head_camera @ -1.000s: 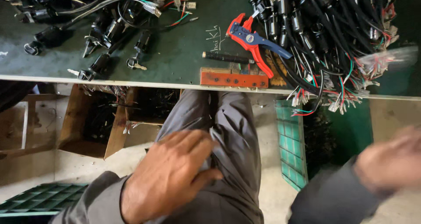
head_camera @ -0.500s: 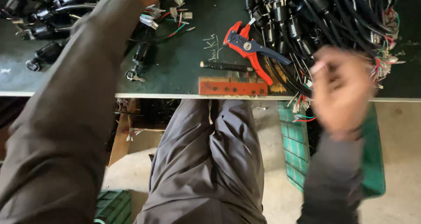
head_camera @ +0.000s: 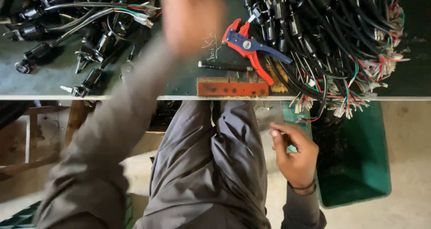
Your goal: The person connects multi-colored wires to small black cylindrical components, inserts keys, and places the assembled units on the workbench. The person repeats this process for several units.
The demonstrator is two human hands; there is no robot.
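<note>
Head view: blurred left hand [head_camera: 191, 16] reaches over the bench, grip unreadable; right hand [head_camera: 294, 155] hangs loosely curled, empty; wire stripper [head_camera: 247, 47] untouched beside tangled cable harnesses [head_camera: 332, 40]

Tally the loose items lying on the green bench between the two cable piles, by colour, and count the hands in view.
Red and blue: 1, the crimper
Black: 1, the rod
Red-brown: 1, the block
Hands: 2, left hand, blurred, over the bench; right hand below its edge
Total: 3 items, 2 hands
</note>
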